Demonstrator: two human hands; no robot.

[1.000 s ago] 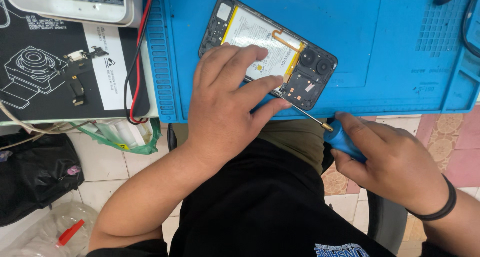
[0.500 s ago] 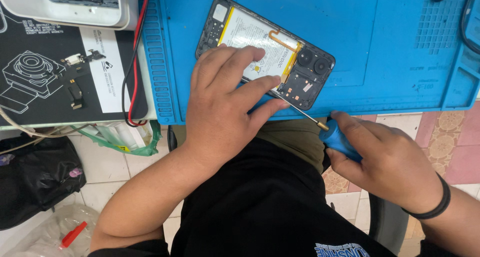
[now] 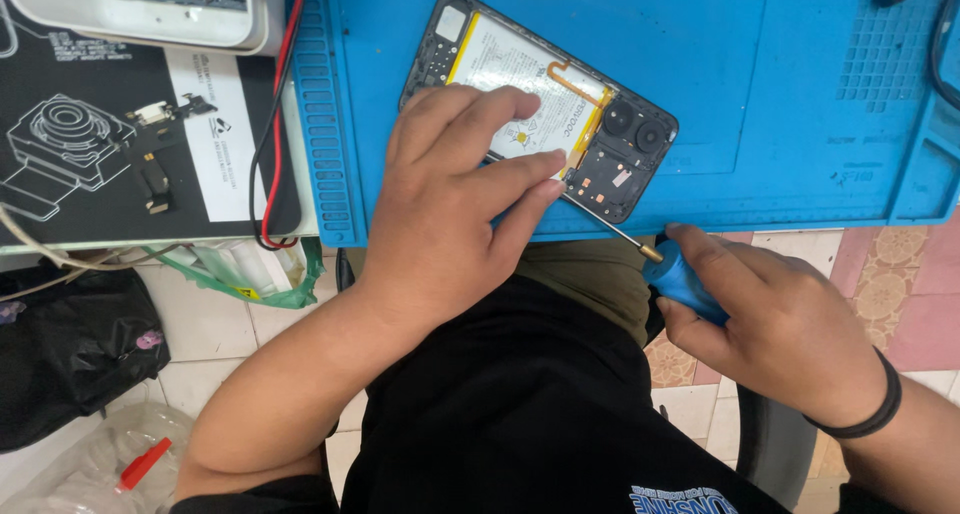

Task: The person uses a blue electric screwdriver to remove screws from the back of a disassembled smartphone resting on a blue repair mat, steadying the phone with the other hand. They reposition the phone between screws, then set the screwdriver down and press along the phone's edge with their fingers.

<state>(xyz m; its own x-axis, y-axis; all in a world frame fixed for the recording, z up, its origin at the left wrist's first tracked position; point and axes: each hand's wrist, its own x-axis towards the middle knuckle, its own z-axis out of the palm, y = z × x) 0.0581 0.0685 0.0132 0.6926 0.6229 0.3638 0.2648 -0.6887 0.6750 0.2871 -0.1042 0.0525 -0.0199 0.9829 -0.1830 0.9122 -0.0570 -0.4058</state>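
My left hand (image 3: 450,204) presses flat, fingers spread, on the opened phone (image 3: 540,99) lying on the blue mat (image 3: 800,94). My right hand (image 3: 770,324) grips the screwdriver (image 3: 660,264); a slipping tip could gouge the battery (image 3: 510,69).

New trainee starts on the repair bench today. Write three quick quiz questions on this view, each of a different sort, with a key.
1. True or false: the opened phone lies on the blue work mat.
2. Which hand grips the blue-handled screwdriver? A) left hand B) right hand
3. Fill in: the left hand's fingers press down on the ____.

Key: 1 true. 2 B. 3 phone.
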